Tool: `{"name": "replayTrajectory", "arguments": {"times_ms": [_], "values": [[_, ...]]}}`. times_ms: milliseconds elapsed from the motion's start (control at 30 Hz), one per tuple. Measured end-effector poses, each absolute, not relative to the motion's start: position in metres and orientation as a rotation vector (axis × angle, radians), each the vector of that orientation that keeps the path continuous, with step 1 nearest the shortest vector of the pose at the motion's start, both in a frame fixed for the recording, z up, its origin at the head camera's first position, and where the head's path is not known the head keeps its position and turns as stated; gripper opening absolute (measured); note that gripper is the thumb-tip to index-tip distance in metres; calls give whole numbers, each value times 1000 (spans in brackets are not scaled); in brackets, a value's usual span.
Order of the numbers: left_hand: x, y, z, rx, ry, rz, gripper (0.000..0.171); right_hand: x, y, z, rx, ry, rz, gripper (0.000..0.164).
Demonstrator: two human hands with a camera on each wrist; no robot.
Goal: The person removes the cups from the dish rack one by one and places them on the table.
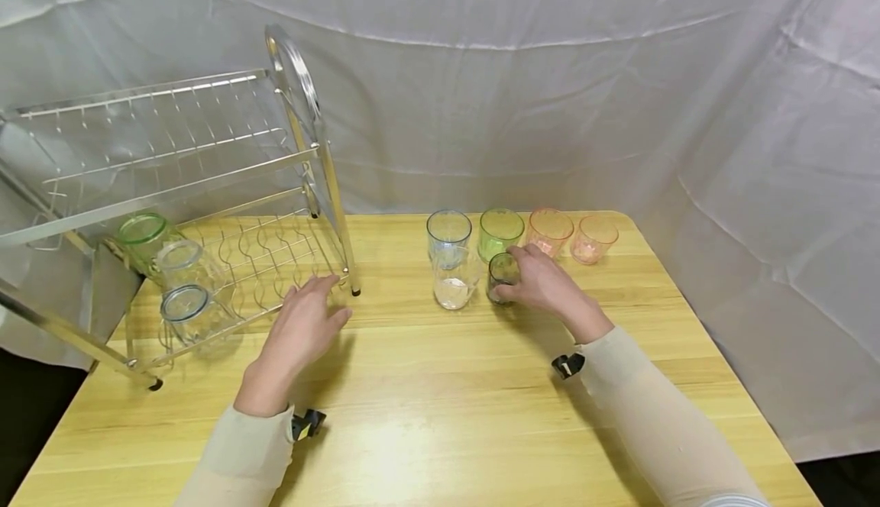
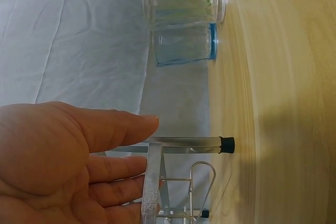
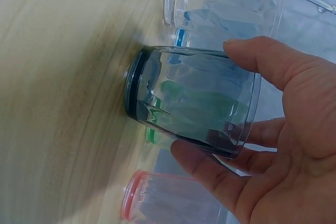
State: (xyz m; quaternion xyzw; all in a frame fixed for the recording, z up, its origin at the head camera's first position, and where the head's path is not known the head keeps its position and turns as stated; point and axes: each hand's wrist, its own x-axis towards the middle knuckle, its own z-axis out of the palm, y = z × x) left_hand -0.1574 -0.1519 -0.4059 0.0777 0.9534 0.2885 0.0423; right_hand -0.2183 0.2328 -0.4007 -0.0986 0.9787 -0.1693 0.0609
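Observation:
My right hand (image 1: 546, 285) grips a dark grey tinted glass (image 3: 194, 98) near its rim, thumb on one side and fingers on the other. The glass is upright, its base at the tabletop; whether it touches cannot be told. Beside it stands a clear glass (image 1: 454, 289). Behind them are a blue glass (image 1: 449, 236), a green glass (image 1: 500, 240), and two pinkish glasses, one larger (image 1: 551, 232) and one smaller (image 1: 594, 241). My left hand (image 1: 302, 320) holds nothing, its fingers loosely extended by the metal dish rack (image 1: 334, 221); contact with the bar is unclear.
On the rack's lower tier, towards the left, sit a green glass (image 1: 142, 230), a clear glass (image 1: 180, 256) and a blue-rimmed glass (image 1: 187, 305). The wire upper tier (image 1: 158, 137) overhangs them. A grey curtain (image 1: 495, 110) hangs behind the wooden table (image 1: 412, 415).

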Motion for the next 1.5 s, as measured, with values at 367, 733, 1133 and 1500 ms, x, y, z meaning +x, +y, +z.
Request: {"name": "replayTrajectory", "arguments": {"times_ms": [367, 733, 1133, 1500], "values": [[-158, -153, -405, 241, 2909, 874, 66, -218, 231, -401, -295, 2969, -493, 91], [-155, -155, -409, 237, 2915, 903, 66, -218, 232, -405, -315, 2958, -515, 95], [-160, -161, -397, 265, 2866, 928, 68, -218, 242, -405, -334, 2958, -572, 98], [-154, -221, -352, 194, 3078, 682, 68, -220, 237, -408, -336, 2954, -604, 94]]}}
